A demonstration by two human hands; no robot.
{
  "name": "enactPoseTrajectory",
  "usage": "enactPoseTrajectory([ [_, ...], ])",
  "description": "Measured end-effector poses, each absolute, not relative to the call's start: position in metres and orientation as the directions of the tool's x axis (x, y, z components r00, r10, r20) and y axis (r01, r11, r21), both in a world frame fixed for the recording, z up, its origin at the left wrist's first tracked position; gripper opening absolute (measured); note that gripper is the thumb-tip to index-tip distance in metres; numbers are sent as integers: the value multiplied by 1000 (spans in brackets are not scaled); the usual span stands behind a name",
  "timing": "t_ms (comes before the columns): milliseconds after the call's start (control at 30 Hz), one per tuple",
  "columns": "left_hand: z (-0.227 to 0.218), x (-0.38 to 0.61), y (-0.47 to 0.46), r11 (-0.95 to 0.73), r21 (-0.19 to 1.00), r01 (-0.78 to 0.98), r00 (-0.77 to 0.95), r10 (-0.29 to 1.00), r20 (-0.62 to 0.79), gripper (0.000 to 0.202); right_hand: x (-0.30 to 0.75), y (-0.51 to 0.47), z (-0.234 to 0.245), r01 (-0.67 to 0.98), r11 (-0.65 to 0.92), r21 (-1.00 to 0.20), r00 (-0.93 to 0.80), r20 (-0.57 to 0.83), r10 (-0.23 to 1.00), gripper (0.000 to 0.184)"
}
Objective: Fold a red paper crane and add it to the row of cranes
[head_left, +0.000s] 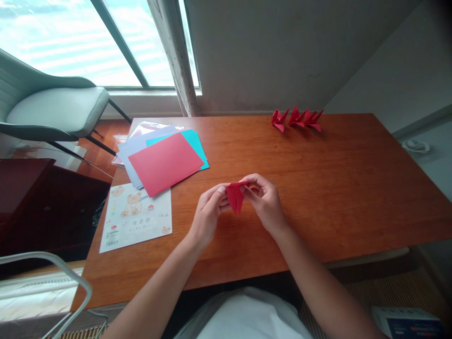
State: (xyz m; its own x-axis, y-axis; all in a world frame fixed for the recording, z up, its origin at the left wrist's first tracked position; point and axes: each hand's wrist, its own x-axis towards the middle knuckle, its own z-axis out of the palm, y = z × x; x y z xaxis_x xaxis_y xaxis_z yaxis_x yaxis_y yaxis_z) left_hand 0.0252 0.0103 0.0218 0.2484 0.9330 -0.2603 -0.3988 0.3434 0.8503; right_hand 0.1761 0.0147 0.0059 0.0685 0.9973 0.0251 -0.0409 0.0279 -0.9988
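Observation:
Both my hands hold a small folded piece of red paper just above the wooden table, near its front middle. My left hand pinches the paper's left side with fingers closed. My right hand pinches its upper right edge, fingers curled. The paper's point hangs downward between the hands.
A fanned stack of coloured sheets, red sheet on top, lies at the table's left. A printed packet with a bear drawing lies below it. Three folded red paper cranes stand at the back. A grey chair stands left by the window.

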Motion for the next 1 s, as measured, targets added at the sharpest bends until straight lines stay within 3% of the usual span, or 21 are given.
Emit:
enactPoseTrajectory([
  [267,22,27,11,272,931,-243,181,956,-232,28,178,13,8,88,82,-993,30,85,996,16],
  [800,22,29,12,348,877,-332,194,935,-298,23,177,15,9,56,158,-986,55,161,985,9],
  [1000,24,28,13,368,866,-339,197,928,-317,19,176,13,15,91,263,-961,86,270,959,12],
])
